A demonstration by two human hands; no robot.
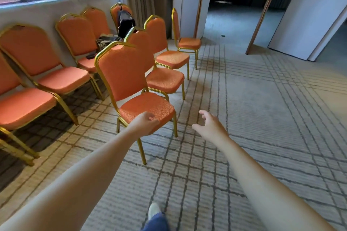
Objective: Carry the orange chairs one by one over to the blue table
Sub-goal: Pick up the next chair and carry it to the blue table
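An orange chair (pixel 129 80) with a gold frame stands nearest to me on the carpet, seat facing right. My left hand (pixel 145 123) hangs in front of the seat's near edge with loosely curled fingers, holding nothing. My right hand (pixel 210 124) is stretched out to the right of the seat over the carpet, fingers relaxed and spread, also empty. Behind this chair stand more orange chairs (pixel 165 78) in a row going back. No blue table is in view.
Another row of orange chairs (pixel 47 73) lines the wall under the windows at left, with a black backpack (pixel 124 24) and bags on the far ones. A dark open doorway (pixel 234 2) and white partition panels (pixel 308 15) lie ahead. My foot (pixel 154 211) is on the patterned carpet.
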